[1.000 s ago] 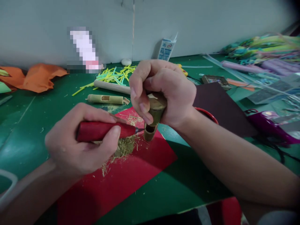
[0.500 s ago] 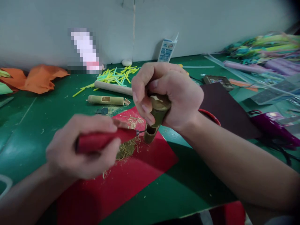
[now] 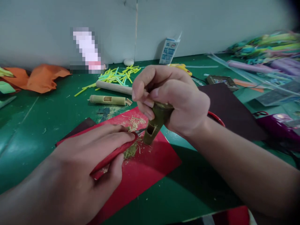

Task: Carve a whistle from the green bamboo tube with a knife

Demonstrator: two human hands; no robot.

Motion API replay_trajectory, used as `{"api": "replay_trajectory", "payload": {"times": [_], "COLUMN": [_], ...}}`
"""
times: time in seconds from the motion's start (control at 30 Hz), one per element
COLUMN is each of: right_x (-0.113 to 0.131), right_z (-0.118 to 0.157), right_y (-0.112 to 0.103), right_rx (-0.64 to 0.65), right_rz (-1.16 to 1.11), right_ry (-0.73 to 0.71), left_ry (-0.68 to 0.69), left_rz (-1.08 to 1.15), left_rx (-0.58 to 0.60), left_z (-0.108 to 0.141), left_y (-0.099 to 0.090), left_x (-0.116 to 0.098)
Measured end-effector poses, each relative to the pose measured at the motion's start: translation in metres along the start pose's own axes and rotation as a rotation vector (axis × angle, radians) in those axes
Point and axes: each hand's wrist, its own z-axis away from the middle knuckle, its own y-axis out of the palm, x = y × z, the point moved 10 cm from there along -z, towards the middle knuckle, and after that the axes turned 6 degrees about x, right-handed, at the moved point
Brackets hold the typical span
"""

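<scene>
My left hand (image 3: 77,168) is closed around a red-handled carving tool (image 3: 114,154). Its thin metal tip points at the left side of a green bamboo tube (image 3: 161,117); whether it touches cannot be told. My right hand (image 3: 180,97) grips the tube's upper end, with the fingers curled over it. The tube is tilted, its lower end near the red sheet (image 3: 150,168), and a cut window shows in its wall. Pale shavings (image 3: 136,123) and a clump of green scrapings (image 3: 131,151) lie on the sheet, partly behind my left hand.
Behind lie another notched bamboo tube (image 3: 116,100), a wooden rod (image 3: 114,87) and yellow-green sticks (image 3: 112,76). A dark sheet (image 3: 232,112) and a purple glue gun-like tool (image 3: 276,128) are on the right. Orange paper (image 3: 42,79) sits far left; a drink carton (image 3: 170,50) leans against the wall.
My left hand has rolled over, its back now facing up, and the tool's tip has drawn back from the tube's window. My right hand has tipped the tube slightly.
</scene>
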Motion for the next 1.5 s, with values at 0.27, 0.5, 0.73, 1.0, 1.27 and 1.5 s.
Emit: {"api": "replay_trajectory", "payload": {"times": [0.27,0.5,0.73,1.0,1.27,1.5], "right_x": [-0.005,-0.009,-0.01,-0.01,-0.005,-0.001], "right_z": [0.003,0.008,0.011,0.007,0.006,0.005], "right_y": [0.001,-0.007,-0.011,-0.002,0.0,0.002], "right_rx": [-0.021,-0.082,-0.125,0.001,0.037,0.059], "right_rz": [0.003,0.016,-0.005,-0.027,0.002,-0.044], "right_ry": [0.055,0.095,0.068,0.088,0.119,0.103], "left_ry": [-0.048,-0.033,-0.045,-0.059,-0.01,-0.045], "left_rz": [-0.038,-0.047,-0.044,-0.032,-0.009,-0.043], "left_rx": [0.098,0.106,0.098,0.052,0.026,-0.003], "left_z": [0.0,0.0,-0.004,0.005,0.007,0.01], "left_y": [0.008,0.012,0.007,0.008,0.012,0.013], "left_x": [0.006,0.01,0.012,0.013,0.015,0.023]}}
